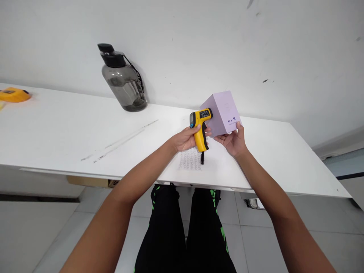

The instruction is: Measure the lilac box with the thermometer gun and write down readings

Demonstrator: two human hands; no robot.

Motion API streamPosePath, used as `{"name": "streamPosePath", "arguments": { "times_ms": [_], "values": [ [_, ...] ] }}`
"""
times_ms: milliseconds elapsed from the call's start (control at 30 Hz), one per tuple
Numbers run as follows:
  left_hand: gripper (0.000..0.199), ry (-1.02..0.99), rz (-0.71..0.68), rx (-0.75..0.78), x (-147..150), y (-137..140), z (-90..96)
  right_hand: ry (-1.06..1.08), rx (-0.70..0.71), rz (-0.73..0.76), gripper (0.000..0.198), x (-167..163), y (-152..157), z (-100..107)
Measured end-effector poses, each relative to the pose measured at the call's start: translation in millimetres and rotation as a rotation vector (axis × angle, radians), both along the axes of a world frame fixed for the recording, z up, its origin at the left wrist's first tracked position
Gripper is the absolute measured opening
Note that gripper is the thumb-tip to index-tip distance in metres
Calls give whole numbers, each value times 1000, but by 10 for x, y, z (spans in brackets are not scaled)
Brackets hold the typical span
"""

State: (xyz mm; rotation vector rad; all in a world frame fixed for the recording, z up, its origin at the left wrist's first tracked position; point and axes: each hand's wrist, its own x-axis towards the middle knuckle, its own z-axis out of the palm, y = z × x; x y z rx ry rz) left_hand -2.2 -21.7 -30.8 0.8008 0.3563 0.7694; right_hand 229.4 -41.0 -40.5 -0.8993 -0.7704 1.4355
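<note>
My left hand [187,138] grips a yellow and black infrared thermometer [200,131] by its handle, with its small screen toward me. The thermometer's nose points right, close to the side of a lilac box [226,110]; whether they touch I cannot tell. My right hand [234,140] holds the box from below at its lower right corner, thumb on the front face, so that it tilts. Dark purple marks show low on that face. Beneath my left hand lies a sheet of printed or written paper [190,159], with a black pen [202,158] at its right edge.
A large grey see-through water bottle [125,83] with a black lid stands left of centre by the wall. A yellow-orange object [14,94] lies at the far left of the white table [71,129]. Below the front edge are a brown box [88,181] and my legs.
</note>
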Motion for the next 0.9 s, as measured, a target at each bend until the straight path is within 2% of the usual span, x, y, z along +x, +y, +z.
{"name": "streamPosePath", "arguments": {
  "times_ms": [300, 667, 767, 900],
  "values": [
    [31, 1, -7, -2, -8, -9, 21, -6, 5, -10, 66, -4, 7, -16],
    [30, 54, 59, 24, 24, -24, 37, -26, 2, 1, 69, -6, 6, -15],
    [37, 142, 224, 120, 61, -22, 29, -16, 1, -4, 68, -15, -6, 11],
    [36, 446, 605, 389, 55, 37, -15, 5, -24, 21, 67, -14, -34, 87]
  ]
}}
